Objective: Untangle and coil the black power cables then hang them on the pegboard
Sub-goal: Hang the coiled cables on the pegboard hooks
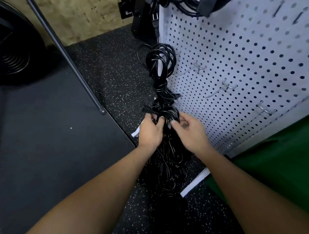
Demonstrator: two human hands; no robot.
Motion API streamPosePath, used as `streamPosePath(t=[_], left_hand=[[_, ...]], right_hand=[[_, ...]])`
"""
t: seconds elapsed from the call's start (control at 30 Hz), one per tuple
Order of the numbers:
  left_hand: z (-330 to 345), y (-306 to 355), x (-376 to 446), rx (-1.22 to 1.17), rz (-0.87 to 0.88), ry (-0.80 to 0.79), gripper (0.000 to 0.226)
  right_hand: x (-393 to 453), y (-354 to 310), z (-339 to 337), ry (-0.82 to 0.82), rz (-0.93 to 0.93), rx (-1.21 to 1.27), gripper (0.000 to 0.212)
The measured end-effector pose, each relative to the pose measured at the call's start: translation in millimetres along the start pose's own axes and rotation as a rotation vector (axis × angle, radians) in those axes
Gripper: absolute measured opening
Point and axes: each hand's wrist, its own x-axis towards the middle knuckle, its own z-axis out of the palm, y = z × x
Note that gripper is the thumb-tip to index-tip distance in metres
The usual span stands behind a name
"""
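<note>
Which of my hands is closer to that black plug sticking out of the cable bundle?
Left. The left hand grips the cable bundle just below the plug; the right hand pinches cables farther right.

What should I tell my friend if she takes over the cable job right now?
Left hand grips the black cable bundle near a plug.
Right hand pinches the loops from the other side.
One coiled cable already hangs at the pegboard edge; more hang along the top.
A tangled pile sits on the floor below.
Left to do: untangle, coil, hang on the free hooks.
</note>
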Motion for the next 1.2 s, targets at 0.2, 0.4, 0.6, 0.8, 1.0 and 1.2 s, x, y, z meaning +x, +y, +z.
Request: streamPosePath(t=[0.2, 0.4, 0.6, 0.8, 1.0, 1.2], left_hand=[[2, -7, 5, -0.164, -0.077, -0.072, 0.024], [6, -1, 12, -0.226, -0.088, -0.161, 0.028], [14, 1, 22, -0.010, -0.081, -0.157, 0.034], [18, -4, 23, -0.241, -0.226, -0.213, 0.024], [21, -53, 15, -0.131, -0.141, -0.304, 0.017], [24, -93, -6, 0.496, 0.126, -0.289, 0.065]], right_hand=[[9, 26, 19, 0.007, -0.052, -0.240, 0.056], [19, 39, 22, 0.099, -0.006, -0.225, 0.041], [21, 49, 21, 0.227, 0.083, -0.333, 0.026], [8, 65, 30, 0.277, 0.157, -0.453, 0.033], [-28, 91, 39, 0.282, 0.255, -0.300, 0.031], [-55, 117, 63, 0.228, 0.468, -0.162, 0.045]])
